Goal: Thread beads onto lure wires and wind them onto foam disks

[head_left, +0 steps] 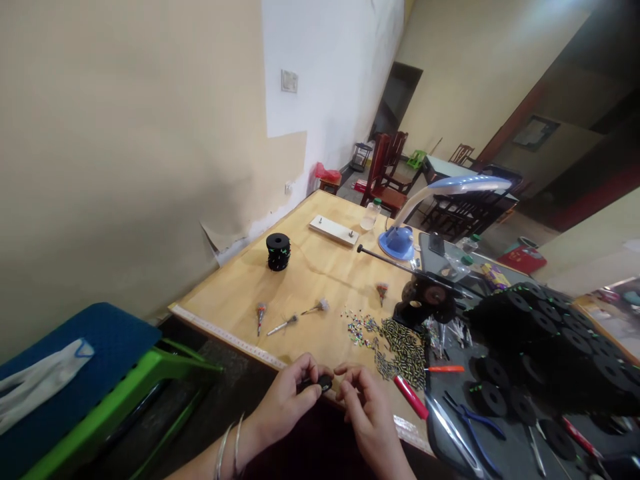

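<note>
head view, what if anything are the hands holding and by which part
The left hand pinches a small black object by its left side, the right end showing. Whether the right hand holds anything cannot be told.

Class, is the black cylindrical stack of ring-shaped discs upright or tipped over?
Upright: the stack stands on the pale wooden table, its holed round face turned upward.
</note>
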{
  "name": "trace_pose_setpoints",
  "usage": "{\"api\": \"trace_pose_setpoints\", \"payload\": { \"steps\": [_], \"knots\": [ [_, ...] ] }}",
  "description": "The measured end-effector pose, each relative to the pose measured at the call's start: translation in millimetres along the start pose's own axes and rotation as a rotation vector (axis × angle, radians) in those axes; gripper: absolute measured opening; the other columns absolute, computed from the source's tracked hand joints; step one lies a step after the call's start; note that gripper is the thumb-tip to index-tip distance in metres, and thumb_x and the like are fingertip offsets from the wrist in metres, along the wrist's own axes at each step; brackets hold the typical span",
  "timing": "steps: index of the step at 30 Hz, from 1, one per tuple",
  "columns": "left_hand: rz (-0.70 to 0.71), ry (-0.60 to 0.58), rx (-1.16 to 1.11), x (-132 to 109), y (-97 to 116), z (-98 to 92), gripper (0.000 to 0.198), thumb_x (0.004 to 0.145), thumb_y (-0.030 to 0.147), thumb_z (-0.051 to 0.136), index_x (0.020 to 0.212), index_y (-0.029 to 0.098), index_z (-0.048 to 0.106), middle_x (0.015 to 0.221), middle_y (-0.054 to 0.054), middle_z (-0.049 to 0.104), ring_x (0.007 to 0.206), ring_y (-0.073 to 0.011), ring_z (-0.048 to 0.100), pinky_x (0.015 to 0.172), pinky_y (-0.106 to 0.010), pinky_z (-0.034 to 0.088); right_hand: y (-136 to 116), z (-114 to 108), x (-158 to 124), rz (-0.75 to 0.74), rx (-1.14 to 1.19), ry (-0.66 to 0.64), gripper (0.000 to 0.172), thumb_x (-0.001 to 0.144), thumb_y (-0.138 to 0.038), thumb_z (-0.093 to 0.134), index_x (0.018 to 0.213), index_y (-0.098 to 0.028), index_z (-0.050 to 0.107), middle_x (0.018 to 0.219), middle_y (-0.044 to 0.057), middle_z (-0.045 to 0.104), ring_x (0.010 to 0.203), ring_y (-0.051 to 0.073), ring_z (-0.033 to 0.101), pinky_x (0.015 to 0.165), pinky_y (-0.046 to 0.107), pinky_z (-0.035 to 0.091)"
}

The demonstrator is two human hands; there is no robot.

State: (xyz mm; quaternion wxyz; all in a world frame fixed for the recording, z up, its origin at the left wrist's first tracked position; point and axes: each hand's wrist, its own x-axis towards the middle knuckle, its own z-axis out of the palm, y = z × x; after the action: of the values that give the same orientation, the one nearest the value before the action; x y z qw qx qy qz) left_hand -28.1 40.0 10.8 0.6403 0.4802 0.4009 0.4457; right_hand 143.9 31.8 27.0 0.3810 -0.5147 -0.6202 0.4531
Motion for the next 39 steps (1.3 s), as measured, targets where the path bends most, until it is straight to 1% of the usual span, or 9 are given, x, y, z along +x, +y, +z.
{"api": "trace_pose_setpoints", "payload": {
  "steps": [2, 4, 8, 13, 18, 24, 31, 36, 39],
  "knots": [
    [0.022, 0.021, 0.061, -1, 1, 3.5, 0.016, 0.071, 0.022, 0.055, 0.071, 0.021, 0.040, 0.075, -0.001, 0.057, 0.076, -0.0184, 0.052, 0.072, -0.030, 0.041, -5, 2, -7, 0.039, 0.106, -0.024, 0.030, 0.092, -0.047, 0.047, 0.086, -0.018, 0.056, 0.089, 0.007, 0.060, 0.061, 0.014, 0.054, 0.048, 0.021, 0.045],
    [0.032, 0.033, 0.099, -2, 4, 6.9, 0.015, 0.071, 0.021, 0.054, 0.071, 0.021, 0.040, 0.074, 0.000, 0.057, 0.076, -0.0184, 0.051, 0.072, -0.029, 0.042, -7, 5, -10, 0.059, 0.176, -0.021, 0.031, 0.091, -0.047, 0.049, 0.086, -0.018, 0.056, 0.083, 0.005, 0.060, 0.061, 0.014, 0.055, 0.049, 0.022, 0.047],
    [0.059, 0.038, 0.115, -4, 7, 12.0, 0.014, 0.069, 0.017, 0.053, 0.071, 0.021, 0.040, 0.074, 0.000, 0.056, 0.075, -0.0174, 0.051, 0.071, -0.028, 0.042, -9, 7, -11, 0.052, 0.222, -0.019, 0.030, 0.090, -0.047, 0.051, 0.086, -0.017, 0.058, 0.083, 0.006, 0.060, 0.065, 0.015, 0.058, 0.055, 0.024, 0.050],
    [0.065, 0.041, 0.145, -5, 10, 15.3, 0.014, 0.069, 0.017, 0.053, 0.070, 0.021, 0.039, 0.075, 0.000, 0.057, 0.075, -0.0174, 0.051, 0.071, -0.028, 0.042, -10, 5, -13, 0.019, 0.165, -0.021, 0.028, 0.091, -0.044, 0.051, 0.089, -0.017, 0.060, 0.082, 0.006, 0.061, 0.068, 0.017, 0.060, 0.059, 0.025, 0.051],
    [0.075, 0.033, 0.155, -6, 10, 17.3, 0.015, 0.067, 0.014, 0.052, 0.071, 0.021, 0.039, 0.075, 0.000, 0.058, 0.074, -0.0167, 0.051, 0.071, -0.027, 0.042, -9, 5, -15, -0.008, 0.130, -0.018, 0.023, 0.092, -0.040, 0.051, 0.084, -0.019, 0.057, 0.087, 0.007, 0.063, 0.075, 0.019, 0.060, 0.064, 0.026, 0.051],
    [0.082, 0.027, 0.153, -8, 13, 18.5, 0.017, 0.067, 0.013, 0.053, 0.070, 0.021, 0.038, 0.077, -0.001, 0.061, 0.074, -0.0166, 0.052, 0.071, -0.027, 0.042, -11, 3, -16, -0.024, 0.079, -0.029, 0.020, 0.092, -0.035, 0.051, 0.083, -0.018, 0.057, 0.090, 0.009, 0.065, 0.078, 0.020, 0.061, 0.066, 0.027, 0.051],
    [0.103, 0.028, 0.219, -10, 18, 20.5, 0.018, 0.066, 0.011, 0.052, 0.070, 0.022, 0.038, 0.080, -0.002, 0.064, 0.076, -0.0177, 0.054, 0.072, -0.028, 0.042, -13, 1, -18, -0.054, -0.009, -0.046, 0.015, 0.093, -0.029, 0.050, 0.082, -0.020, 0.055, 0.091, 0.008, 0.066, 0.087, 0.021, 0.062, 0.076, 0.029, 0.049],
    [0.102, 0.050, 0.210, -12, 16, 21.7, 0.018, 0.067, 0.011, 0.052, 0.070, 0.022, 0.038, 0.080, -0.002, 0.064, 0.076, -0.0179, 0.054, 0.071, -0.027, 0.043, -13, 0, -19, -0.069, 0.004, -0.031, 0.016, 0.093, -0.029, 0.049, 0.082, -0.020, 0.056, 0.093, 0.009, 0.066, 0.091, 0.022, 0.062, 0.078, 0.029, 0.050],
    [0.099, 0.050, 0.211, -12, 17, 23.1, 0.018, 0.068, 0.012, 0.053, 0.070, 0.022, 0.038, 0.078, -0.002, 0.063, 0.076, -0.0177, 0.054, 0.070, -0.026, 0.042, -15, 0, -19, -0.076, 0.010, -0.029, 0.014, 0.092, -0.028, 0.050, 0.082, -0.020, 0.056, 0.091, 0.008, 0.067, 0.088, 0.022, 0.063, 0.076, 0.030, 0.050]
  ]
}}
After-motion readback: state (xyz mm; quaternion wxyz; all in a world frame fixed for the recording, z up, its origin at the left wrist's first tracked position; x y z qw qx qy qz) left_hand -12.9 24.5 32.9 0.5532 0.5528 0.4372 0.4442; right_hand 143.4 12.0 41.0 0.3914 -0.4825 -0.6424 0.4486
